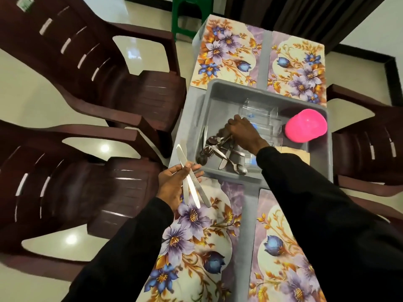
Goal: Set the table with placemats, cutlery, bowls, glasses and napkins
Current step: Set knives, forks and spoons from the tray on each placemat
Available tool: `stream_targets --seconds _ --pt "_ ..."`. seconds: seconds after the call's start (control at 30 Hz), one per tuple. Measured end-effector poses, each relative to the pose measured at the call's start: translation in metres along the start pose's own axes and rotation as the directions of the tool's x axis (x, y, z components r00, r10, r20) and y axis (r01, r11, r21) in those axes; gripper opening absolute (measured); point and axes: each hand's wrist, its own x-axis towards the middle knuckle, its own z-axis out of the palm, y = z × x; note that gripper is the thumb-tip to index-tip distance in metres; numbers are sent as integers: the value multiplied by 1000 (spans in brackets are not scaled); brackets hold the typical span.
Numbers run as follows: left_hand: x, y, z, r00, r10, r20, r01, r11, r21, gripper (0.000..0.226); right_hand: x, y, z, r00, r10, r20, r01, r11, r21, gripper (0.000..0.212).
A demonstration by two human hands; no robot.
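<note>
A grey plastic tub (220, 89) stands mid-table. Inside lie a heap of steel cutlery (220, 152), clear glasses (258, 111), pink bowls (306, 125) upside down and a brown napkin (302, 154). My left hand (174, 185) is at the tub's near left corner, shut on three table knives (192, 183) with blades fanned out. My right hand (243, 132) reaches into the tub with fingers closed on cutlery in the heap. Floral placemats lie on the table: two beyond the tub (226, 51) (298, 70), two near me (196, 236) (281, 253).
Two dark brown plastic chairs (91, 68) (72, 177) stand along the table's left side and another (370, 147) on the right. A green stool (189, 14) is past the far end. The floor is glossy light tile.
</note>
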Motion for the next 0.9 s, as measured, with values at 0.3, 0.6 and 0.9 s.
stream_targets --seconds 0.3,0.6,0.9 --pt "-2 0 -5 1000 -9 7 9 1000 -11 29 18 36 -30 989 65 -133 -69 997 -26 28" --pt "-5 4 2 1000 0 -13 0 999 38 32 22 36 -29 979 167 -113 -168 986 0 20" --pt "-10 6 -3 1000 -21 13 20 999 40 35 43 39 -21 976 218 -13 -213 964 156 24"
